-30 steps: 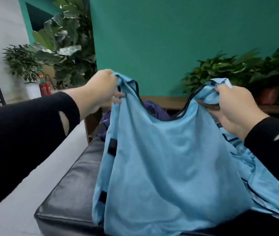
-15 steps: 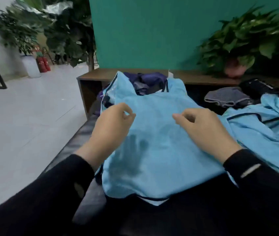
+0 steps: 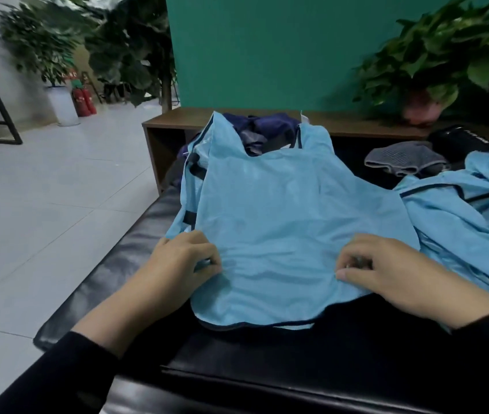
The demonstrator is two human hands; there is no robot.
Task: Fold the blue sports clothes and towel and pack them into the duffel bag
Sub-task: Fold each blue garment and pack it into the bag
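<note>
Left hand [image 3: 182, 261] and right hand [image 3: 386, 270] pinching blue vest [image 3: 282, 222] hem, flat on black bench [image 3: 123, 264]

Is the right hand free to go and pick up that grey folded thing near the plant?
Probably not yet: the right hand is pinching the blue vest. The grey cloth itself lies uncovered.

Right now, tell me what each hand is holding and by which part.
Both hands grip the blue sleeveless top near its hem: the left hand pinches the left side edge, the right hand the right side.
</note>
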